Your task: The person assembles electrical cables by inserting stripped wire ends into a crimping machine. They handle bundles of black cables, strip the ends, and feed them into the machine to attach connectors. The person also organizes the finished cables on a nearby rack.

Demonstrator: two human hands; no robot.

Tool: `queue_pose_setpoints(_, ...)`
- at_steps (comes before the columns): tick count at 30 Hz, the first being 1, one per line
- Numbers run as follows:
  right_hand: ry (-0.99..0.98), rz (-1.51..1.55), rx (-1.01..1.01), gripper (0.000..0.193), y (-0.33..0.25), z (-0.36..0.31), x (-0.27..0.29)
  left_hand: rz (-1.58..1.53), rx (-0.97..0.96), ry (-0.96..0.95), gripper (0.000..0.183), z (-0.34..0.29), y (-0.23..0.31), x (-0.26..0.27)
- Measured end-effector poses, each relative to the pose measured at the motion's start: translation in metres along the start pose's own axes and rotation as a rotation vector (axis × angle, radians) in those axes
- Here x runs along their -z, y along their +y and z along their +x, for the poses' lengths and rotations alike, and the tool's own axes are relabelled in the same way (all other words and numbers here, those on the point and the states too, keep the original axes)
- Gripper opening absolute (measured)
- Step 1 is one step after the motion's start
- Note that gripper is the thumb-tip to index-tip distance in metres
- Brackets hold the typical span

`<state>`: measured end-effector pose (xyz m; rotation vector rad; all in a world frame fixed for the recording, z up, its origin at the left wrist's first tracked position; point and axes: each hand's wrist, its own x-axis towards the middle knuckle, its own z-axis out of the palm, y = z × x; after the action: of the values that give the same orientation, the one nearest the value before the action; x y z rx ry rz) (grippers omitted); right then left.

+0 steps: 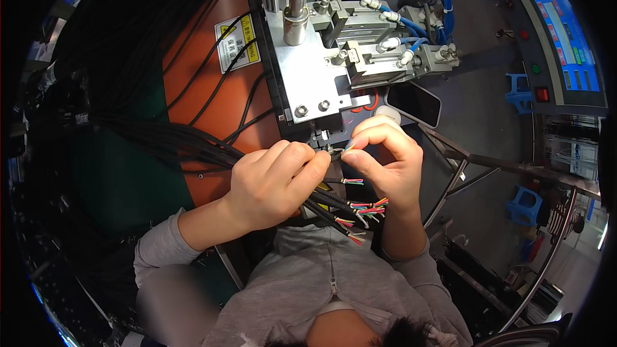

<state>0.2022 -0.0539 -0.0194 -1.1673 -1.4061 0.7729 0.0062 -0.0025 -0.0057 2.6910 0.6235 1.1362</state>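
Note:
My left hand [273,183] is closed in a pinch on a black cable [335,155], close to its stripped end. The thumb and forefinger of my right hand [393,162] press together on thin wires [349,149] that come out of that end. Both hands are just in front of a small metal fixture [321,137] at the machine's near edge. Below them, several more black cables lie with fanned-out coloured wire ends [368,208] in red, yellow, white and green. My fingers hide part of the held cable.
A metal machine [307,67] with pneumatic cylinders and blue hoses [443,0] stands ahead. A bundle of black cables [173,138] crosses the orange surface [215,9] on the left. A phone [414,104] lies right of the machine. A control screen [569,42] and blue stools [524,204] are farther right.

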Motion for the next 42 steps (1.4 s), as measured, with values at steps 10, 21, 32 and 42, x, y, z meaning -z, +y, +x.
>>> queue_pose_setpoints(10,0.027,-0.102,-0.043,0.014,0.002,-0.003,-0.005,0.1,-0.02,-0.035,0.028,-0.001,0.0,0.002)
queue_pose_setpoints(21,-0.052,-0.244,-0.049,0.006,0.019,0.002,-0.006,0.246,-0.051,-0.184,0.031,-0.007,0.005,-0.006)
queue_pose_setpoints(32,0.002,-0.406,0.07,0.005,0.022,0.003,-0.021,0.354,0.089,-0.309,0.037,-0.002,0.014,-0.004)
queue_pose_setpoints(42,0.167,0.6,-0.667,0.008,0.076,-0.025,-0.026,0.302,0.041,-0.213,0.027,-0.001,0.002,-0.007)
